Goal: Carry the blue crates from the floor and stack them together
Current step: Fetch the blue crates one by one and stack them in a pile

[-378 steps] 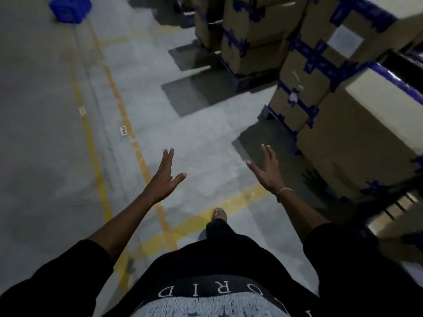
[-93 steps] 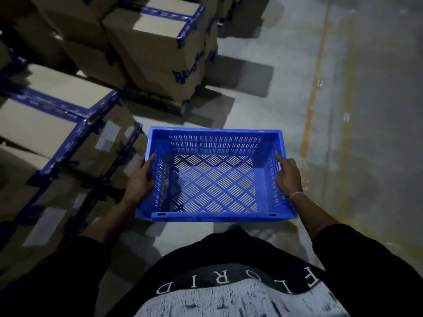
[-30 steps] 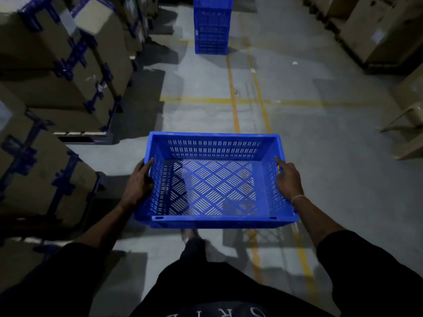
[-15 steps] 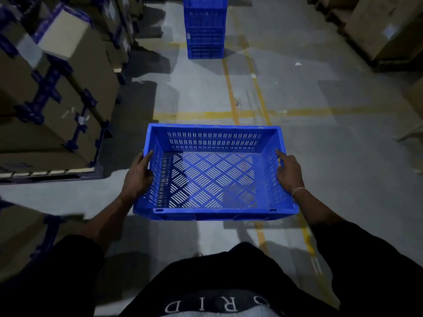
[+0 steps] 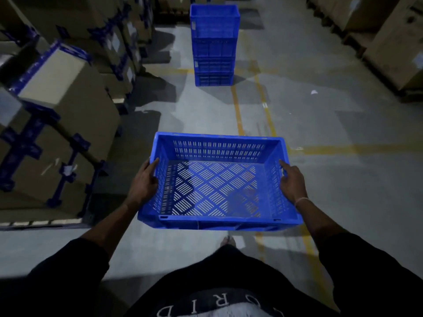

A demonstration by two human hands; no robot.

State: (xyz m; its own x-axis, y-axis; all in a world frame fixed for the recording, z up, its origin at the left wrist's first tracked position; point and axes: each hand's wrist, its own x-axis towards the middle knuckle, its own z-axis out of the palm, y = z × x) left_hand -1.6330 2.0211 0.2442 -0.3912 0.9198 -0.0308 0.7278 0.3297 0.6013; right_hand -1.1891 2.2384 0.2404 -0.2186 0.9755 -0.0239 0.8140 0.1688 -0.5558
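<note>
**Q.** What does the figure show, and where is the thing being moved?

**A.** A blue crate (image 5: 218, 181), empty, held off the floor (image 5: 343, 179) in front of the person's waist. Its long axis runs crosswise, from one hand to the other; its short axis points forward along the aisle.

**Q.** How do the hands stand?

**A.** The left hand (image 5: 143, 185) grips the left short wall, thumb over the rim and fingers down the outside. The right hand (image 5: 293, 184) holds the right short wall in the same way, with the forefinger laid forward along the rim. Both are closed around the crate; neither is free.

**Q.** Which relation governs the coming move?

**A.** That between the carried crate and the stack of blue crates (image 5: 214, 45). The stack stands on the floor straight ahead, well apart from the hands, a shade left of the crate's centre line. It appears to present a broad face to the viewer, so the long axes of crate and stack look already parallel. Judged from this, no turn of the crate is needed, only a forward carry and a lift over the top rim.

**Q.** Is either hand nearer?

**A.** Hardly; the stack lies almost midway, the left hand perhaps marginally closer.

**Q.** What bounds the path?

**A.** Cardboard boxes (image 5: 57, 124) with blue tape close on the left, more boxes (image 5: 393, 42) far right. A yellow floor line (image 5: 237, 110) leads towards the stack.
</note>
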